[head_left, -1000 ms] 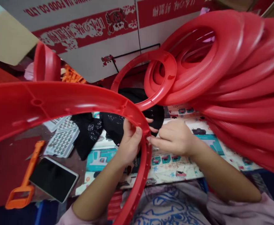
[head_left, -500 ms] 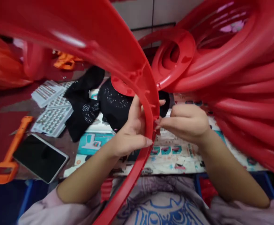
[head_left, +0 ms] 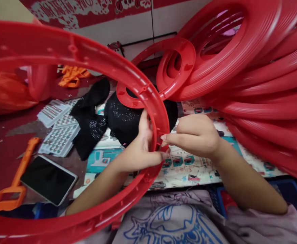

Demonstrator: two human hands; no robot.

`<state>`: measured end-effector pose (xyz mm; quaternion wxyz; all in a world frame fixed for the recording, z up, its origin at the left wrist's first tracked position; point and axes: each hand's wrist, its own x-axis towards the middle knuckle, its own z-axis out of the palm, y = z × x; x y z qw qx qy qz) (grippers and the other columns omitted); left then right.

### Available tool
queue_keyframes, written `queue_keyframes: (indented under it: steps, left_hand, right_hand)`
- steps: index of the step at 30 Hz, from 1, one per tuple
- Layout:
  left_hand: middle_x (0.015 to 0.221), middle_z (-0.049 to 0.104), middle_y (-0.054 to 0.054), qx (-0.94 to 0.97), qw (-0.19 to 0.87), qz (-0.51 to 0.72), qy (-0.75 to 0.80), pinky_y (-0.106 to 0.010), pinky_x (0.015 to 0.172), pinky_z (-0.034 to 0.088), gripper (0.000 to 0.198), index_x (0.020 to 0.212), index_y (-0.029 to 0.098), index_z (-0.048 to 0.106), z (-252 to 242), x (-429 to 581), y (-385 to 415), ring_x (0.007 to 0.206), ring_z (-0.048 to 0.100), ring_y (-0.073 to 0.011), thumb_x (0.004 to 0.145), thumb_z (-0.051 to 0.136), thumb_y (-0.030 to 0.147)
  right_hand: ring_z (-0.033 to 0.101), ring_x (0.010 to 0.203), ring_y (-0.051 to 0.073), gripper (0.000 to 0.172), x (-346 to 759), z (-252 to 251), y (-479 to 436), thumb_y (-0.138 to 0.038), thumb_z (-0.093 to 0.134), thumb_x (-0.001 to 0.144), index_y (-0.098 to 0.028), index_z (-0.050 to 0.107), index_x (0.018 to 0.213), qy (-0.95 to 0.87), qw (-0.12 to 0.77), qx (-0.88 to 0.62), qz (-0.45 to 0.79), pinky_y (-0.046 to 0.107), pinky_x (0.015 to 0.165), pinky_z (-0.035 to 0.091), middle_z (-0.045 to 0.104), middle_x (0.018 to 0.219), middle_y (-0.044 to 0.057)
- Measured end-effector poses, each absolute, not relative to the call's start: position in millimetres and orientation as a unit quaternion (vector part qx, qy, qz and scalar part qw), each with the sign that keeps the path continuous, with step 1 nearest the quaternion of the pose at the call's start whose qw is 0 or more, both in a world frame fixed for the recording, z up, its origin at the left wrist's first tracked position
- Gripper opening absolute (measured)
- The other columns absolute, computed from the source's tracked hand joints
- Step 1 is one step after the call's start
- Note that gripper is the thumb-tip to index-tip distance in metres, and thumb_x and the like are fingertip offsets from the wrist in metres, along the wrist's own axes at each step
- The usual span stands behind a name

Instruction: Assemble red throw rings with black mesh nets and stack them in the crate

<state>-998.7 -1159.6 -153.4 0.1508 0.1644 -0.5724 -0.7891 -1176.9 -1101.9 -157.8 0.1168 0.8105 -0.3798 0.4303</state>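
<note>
The large red ring point(head_left: 161, 117) is held partly in front of the black cloth point(head_left: 123, 120), its rim gripped by the left hand point(head_left: 142, 152). The right hand point(head_left: 199, 137) is curled with fingertips at this rim; whether anything is pinched cannot be told. Stacked red rings point(head_left: 255, 86) are seen right of the cloth.

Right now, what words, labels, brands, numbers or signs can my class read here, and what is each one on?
Box: upside-down white characters on red, cut off by the frame; perhaps "の", the rest not surely readable.
Sheet: small print among pictures, too small and blurred.
Shirt: blue drawing, no words to make out.
Held ring: no writing visible.
</note>
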Motion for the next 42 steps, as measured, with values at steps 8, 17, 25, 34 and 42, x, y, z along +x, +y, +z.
queue_keyframes:
  steps: [8, 17, 25, 34, 42]
  left_hand:
    - [0.106, 0.053, 0.000, 0.192, 0.152, -0.772, -0.586, -0.021, 0.068, 0.045, 0.107, 0.146, 0.041, -0.007, -153.3, -997.6, -1157.4, 0.075, 0.053, -0.0093, 0.074, 0.063, 0.008]
    - [0.109, 0.053, -0.001, 0.173, 0.156, -0.791, -0.565, -0.019, 0.070, 0.046, 0.090, 0.145, 0.037, 0.010, -151.7, -997.4, -1155.6, 0.081, 0.053, -0.0097, 0.077, 0.061, 0.007]
    - [0.116, 0.053, -0.003, 0.162, 0.129, -0.810, -0.549, -0.019, 0.067, 0.047, 0.087, 0.147, 0.035, 0.019, -151.4, -996.0, -1153.4, 0.077, 0.054, -0.0097, 0.077, 0.063, 0.008]
    - [0.096, 0.053, 0.000, 0.165, 0.082, -0.849, -0.495, -0.022, 0.061, 0.049, 0.100, 0.148, 0.041, 0.011, -152.9, -996.3, -1159.3, 0.070, 0.056, -0.0101, 0.073, 0.067, 0.008]
    - [0.092, 0.056, 0.000, 0.182, 0.094, -0.859, -0.470, -0.023, 0.061, 0.052, 0.095, 0.148, 0.035, 0.016, -153.3, -997.5, -1157.3, 0.066, 0.059, -0.0103, 0.071, 0.064, 0.006]
  right_hand:
    - [0.042, 0.056, 0.009, 0.018, -1176.9, -162.7, -1105.1, -0.018, 0.057, 0.091, -0.017, 0.068, 0.077, -0.395, 0.087, 0.808, 0.429, 0.025, 0.053, 0.029, 0.048, 0.059, -0.004]
    - [0.044, 0.056, 0.007, 0.021, -1175.9, -157.0, -1101.8, -0.026, 0.061, 0.091, -0.015, 0.066, 0.073, -0.399, 0.006, 0.813, 0.424, 0.023, 0.053, 0.031, 0.053, 0.061, -0.003]
    - [0.041, 0.055, 0.009, 0.020, -1181.2, -152.3, -1098.0, -0.021, 0.056, 0.093, -0.018, 0.069, 0.077, -0.373, 0.006, 0.833, 0.408, 0.026, 0.054, 0.029, 0.050, 0.059, -0.004]
    - [0.035, 0.051, 0.010, 0.036, -1178.7, -148.2, -1093.2, -0.023, 0.053, 0.094, -0.020, 0.061, 0.060, -0.406, 0.099, 0.826, 0.378, 0.029, 0.051, 0.027, 0.041, 0.052, -0.004]
    - [0.038, 0.050, 0.009, 0.038, -1177.2, -149.9, -1093.9, -0.028, 0.054, 0.094, -0.019, 0.062, 0.059, -0.418, 0.124, 0.820, 0.372, 0.028, 0.051, 0.026, 0.045, 0.051, -0.004]
